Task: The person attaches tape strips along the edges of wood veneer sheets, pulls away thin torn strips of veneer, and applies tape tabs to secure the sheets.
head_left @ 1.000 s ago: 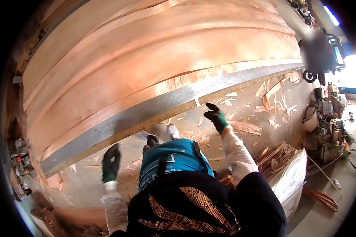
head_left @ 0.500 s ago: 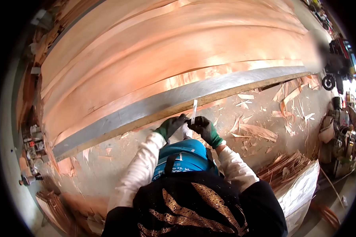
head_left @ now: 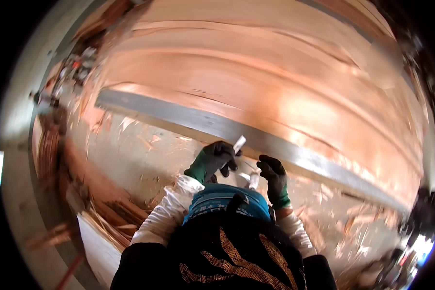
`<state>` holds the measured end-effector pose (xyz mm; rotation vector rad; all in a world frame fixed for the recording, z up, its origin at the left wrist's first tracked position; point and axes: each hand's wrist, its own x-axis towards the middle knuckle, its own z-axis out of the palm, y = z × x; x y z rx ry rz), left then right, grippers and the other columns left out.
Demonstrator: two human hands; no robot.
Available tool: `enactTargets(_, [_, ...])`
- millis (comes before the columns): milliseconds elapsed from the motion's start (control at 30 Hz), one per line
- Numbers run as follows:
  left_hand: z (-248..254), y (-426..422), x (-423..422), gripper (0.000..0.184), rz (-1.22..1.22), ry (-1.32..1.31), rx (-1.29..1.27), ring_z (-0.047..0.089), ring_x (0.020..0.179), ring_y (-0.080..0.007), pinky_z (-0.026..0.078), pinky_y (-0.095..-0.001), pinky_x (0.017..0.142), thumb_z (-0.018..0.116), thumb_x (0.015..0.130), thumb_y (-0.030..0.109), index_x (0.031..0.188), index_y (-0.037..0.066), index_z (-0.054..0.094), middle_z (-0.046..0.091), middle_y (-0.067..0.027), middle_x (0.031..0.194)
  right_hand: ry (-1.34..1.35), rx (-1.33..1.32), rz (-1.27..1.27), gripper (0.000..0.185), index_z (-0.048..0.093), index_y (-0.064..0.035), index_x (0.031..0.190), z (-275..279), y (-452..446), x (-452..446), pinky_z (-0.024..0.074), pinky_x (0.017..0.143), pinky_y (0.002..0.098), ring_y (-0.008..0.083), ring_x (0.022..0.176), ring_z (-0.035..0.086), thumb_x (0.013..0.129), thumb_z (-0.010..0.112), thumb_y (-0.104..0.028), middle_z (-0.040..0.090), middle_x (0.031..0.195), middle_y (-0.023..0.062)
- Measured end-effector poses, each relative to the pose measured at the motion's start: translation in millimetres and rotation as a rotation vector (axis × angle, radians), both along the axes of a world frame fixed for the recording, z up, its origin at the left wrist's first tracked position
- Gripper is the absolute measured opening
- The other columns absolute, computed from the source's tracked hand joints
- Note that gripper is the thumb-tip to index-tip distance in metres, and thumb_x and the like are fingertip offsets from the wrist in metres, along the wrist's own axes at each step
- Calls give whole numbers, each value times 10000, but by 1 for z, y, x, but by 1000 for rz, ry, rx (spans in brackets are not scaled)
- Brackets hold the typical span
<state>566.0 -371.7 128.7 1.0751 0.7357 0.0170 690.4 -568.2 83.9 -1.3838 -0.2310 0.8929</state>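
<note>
My left hand [head_left: 219, 157], in a dark glove with a green cuff, is closed on a narrow white strip [head_left: 239, 144]. The strip sticks up past the fingers, in front of the grey edge board [head_left: 198, 119]; its lower end is hidden in the glove. Apart from it on the right is my right hand [head_left: 274, 178], gloved the same way, with loosely bent fingers and nothing visible in them. Beyond both hands lie wide, wavy sheets of reddish wood veneer [head_left: 212, 72]. A blue printed apron [head_left: 227, 200] covers my lap below the hands.
Torn veneer scraps [head_left: 367, 217] litter the floor to the right. At the lower left, a stack of veneer pieces [head_left: 116, 215] stands by a pale panel [head_left: 99, 241]. Blurred clutter [head_left: 82, 63] lines the upper left, and dark machinery [head_left: 423, 212] the right edge.
My view has turned, so the board now slopes down to the right. The hands have moved apart; the right one has let go of the white strip, which is now in the left.
</note>
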Motion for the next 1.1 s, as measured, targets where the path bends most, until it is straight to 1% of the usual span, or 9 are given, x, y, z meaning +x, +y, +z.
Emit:
enactTargets(100, [14,35,-42,160,-74,106,50,664,658,-172,527,-260,508,548,879,38,1031,15,592,683,-111,947,-197,207,220,259,623,5,1125,33,88,-19,510,776,271,138,896,623,869,636,-29,668,990,66])
enactTargets(167, [31,61,-66,202,-136,23,134,664,663,-180,530,-269,532,548,890,74,1077,5,579,683,-120,891,-26,398,404,218,634,11,1044,31,141,-30,536,753,303,164,847,642,828,661,31,655,977,91])
enactTargets(267, [20,119,-119,258,-5,-95,265,681,701,-201,542,-278,565,567,910,89,1143,-20,554,688,-145,883,-437,251,469,178,653,-9,1000,38,228,-66,530,709,294,163,793,644,824,654,18,657,925,88])
enactTargets(500, [-45,337,-268,163,555,-264,6,681,707,-218,545,-304,560,588,911,85,1043,-11,592,696,-127,994,-958,188,428,174,665,-58,997,25,463,-133,511,628,313,190,688,628,827,638,-31,641,938,129])
enactTargets(567, [-41,400,-292,199,715,-156,171,647,663,-189,548,-323,612,569,950,173,1053,6,601,694,-115,1029,-700,43,471,250,650,-71,1046,10,534,-147,520,670,335,237,772,636,800,663,-33,628,1054,142])
enactTargets(667, [-67,503,-316,258,832,-155,221,629,716,-182,560,-340,655,525,983,215,1136,14,579,653,-110,1147,-1317,46,370,384,633,-113,1101,-25,618,-153,503,838,397,323,1024,578,728,723,-83,597,1170,107])
enactTargets(833, [-81,642,-292,266,851,-241,152,647,748,-199,550,-337,608,640,906,208,1068,-1,609,672,-94,1046,-1511,-270,424,418,641,-139,1110,-55,650,-155,481,867,436,342,1046,562,706,732,-195,576,1205,105])
enactTargets(933, [-70,680,-275,293,816,13,339,633,540,-234,519,-312,513,728,821,211,999,-3,637,682,-103,855,-1506,-183,389,424,650,-138,1110,-58,652,-155,469,886,449,348,1067,556,697,742,-160,582,1207,107])
enactTargets(1100, [-78,681,-269,137,928,-168,266,565,504,-155,479,-278,507,642,878,128,946,16,681,685,-64,835,-1492,-208,395,442,643,-140,1123,-58,654,-157,464,901,452,342,1079,554,694,748,-139,578,1213,117])
